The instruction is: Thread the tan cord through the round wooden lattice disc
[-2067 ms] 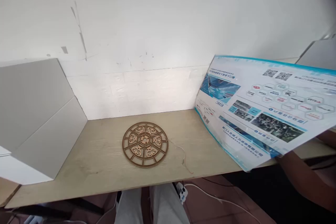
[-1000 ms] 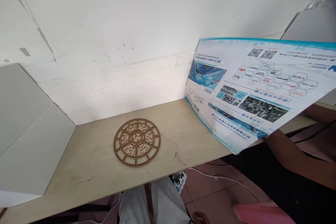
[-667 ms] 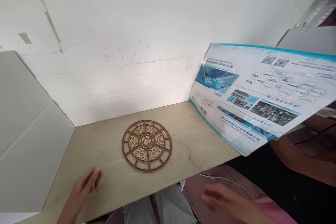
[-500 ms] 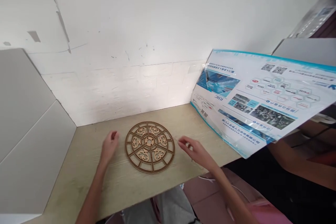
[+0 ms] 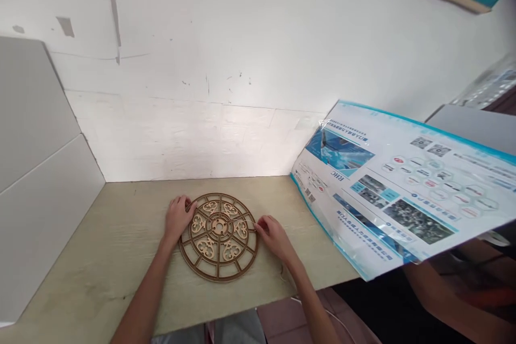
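1. The disc (image 5: 220, 236), round, brown and openwork, is lying on the bench (image 5: 129, 231) between the two hands, touching both.
2. The left grip (image 5: 177, 219) is resting at the disc's upper-left rim, its thumb (image 5: 192, 209) reaching over the edge and its fingers curling beside it. I cannot tell whether it is clamping the rim.
3. The right grip (image 5: 274, 235) is meeting the disc's right rim, thumb and forefinger tips drawing close together there. Whether they are pinching the rim is too small to tell.
4. The left forearm (image 5: 147, 287) is slanting up and inward from the lower edge, palm facing down; the right forearm (image 5: 308, 295) is mirroring it from the other side, its wrist bending toward the disc.
5. A thread (image 5: 282, 273) is lying on the bench just beside the right forearm.
6. At the right, the poster (image 5: 379, 164) is standing upside down, leaning outward, and showing "RHC", Chinese lines, two QR codes and logos in hexagons. The logos are appearing too small to read.
7. Another person's arm (image 5: 447, 301) is showing below the poster.
8. A grey panel (image 5: 40, 172) is standing at the left, against the white wall (image 5: 226, 27).
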Available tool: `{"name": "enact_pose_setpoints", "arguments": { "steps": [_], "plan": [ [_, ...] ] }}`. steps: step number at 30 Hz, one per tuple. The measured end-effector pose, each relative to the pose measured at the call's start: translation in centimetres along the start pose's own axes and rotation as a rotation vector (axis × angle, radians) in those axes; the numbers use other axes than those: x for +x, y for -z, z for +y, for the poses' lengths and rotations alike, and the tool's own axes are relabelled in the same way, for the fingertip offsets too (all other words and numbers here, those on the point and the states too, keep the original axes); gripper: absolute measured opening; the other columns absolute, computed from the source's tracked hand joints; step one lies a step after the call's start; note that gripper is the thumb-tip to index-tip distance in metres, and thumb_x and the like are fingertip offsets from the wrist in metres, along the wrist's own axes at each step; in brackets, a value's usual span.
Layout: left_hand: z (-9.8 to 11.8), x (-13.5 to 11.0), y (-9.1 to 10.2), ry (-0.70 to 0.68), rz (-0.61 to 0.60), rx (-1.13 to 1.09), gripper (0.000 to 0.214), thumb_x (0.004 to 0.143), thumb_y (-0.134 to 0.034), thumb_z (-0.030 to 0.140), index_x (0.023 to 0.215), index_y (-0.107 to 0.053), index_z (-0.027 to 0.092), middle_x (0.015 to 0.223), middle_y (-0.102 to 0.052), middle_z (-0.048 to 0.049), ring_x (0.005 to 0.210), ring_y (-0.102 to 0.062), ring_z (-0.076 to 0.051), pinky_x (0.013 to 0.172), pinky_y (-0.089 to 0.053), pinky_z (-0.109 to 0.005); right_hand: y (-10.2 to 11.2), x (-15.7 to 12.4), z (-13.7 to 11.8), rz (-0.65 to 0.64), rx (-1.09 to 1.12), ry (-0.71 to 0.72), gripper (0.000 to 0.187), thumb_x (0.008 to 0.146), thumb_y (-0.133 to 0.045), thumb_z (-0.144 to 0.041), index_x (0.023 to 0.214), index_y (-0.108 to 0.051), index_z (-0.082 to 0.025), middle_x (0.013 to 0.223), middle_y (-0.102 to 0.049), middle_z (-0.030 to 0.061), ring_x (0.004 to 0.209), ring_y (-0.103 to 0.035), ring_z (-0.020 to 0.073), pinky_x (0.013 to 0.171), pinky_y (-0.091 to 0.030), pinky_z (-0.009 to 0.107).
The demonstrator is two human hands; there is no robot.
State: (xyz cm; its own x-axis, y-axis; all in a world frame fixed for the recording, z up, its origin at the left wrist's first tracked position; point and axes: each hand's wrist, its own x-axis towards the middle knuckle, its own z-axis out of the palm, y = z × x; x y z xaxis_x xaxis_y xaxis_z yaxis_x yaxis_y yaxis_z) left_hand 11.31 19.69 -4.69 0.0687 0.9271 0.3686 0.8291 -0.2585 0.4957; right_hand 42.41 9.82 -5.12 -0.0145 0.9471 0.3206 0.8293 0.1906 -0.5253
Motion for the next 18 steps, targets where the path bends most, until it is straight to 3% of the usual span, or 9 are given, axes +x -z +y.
{"name": "enact_pose_setpoints", "arguments": {
  "steps": [6,11,18],
  "plan": [
    [0.8,-0.3,0.4,-0.002,0.001,0.072,0.026,0.088,-0.046,0.043,0.077,-0.054,0.021,0.082,-0.062,-0.0067,0.084,-0.055,-0.024,0.079,-0.042,-0.035,0.3,-0.6,0.1,-0.029,0.110,-0.087,0.029,0.091,-0.042,-0.038,0.069,-0.049,-0.020,0.071,-0.059,0.0042,0.068,-0.052,0.0185,0.062,-0.038,0.029],
    [1.7,-0.3,0.9,0.003,-0.006,0.169,0.029,0.089,-0.044,0.046,0.077,-0.055,0.021,0.083,-0.063,-0.0079,0.084,-0.055,-0.025,0.078,-0.041,-0.035,1.4,-1.1,-0.4,-0.056,0.137,-0.077,0.031,0.089,-0.044,-0.041,0.065,-0.047,-0.021,0.068,-0.059,0.0036,0.068,-0.052,0.0188,0.064,-0.038,0.030],
    [2.5,-0.6,1.0,0.052,-0.021,0.343,0.037,0.091,-0.040,0.047,0.075,-0.058,0.020,0.084,-0.065,-0.0115,0.087,-0.056,-0.028,0.076,-0.040,-0.037,1.2,-0.6,-2.5,-0.131,0.430,-0.176,0.031,0.091,-0.038,-0.048,0.074,-0.044,-0.022,0.052,-0.048,-0.0049,0.050,-0.045,0.0145,0.052,-0.034,0.025]
  ]
}}
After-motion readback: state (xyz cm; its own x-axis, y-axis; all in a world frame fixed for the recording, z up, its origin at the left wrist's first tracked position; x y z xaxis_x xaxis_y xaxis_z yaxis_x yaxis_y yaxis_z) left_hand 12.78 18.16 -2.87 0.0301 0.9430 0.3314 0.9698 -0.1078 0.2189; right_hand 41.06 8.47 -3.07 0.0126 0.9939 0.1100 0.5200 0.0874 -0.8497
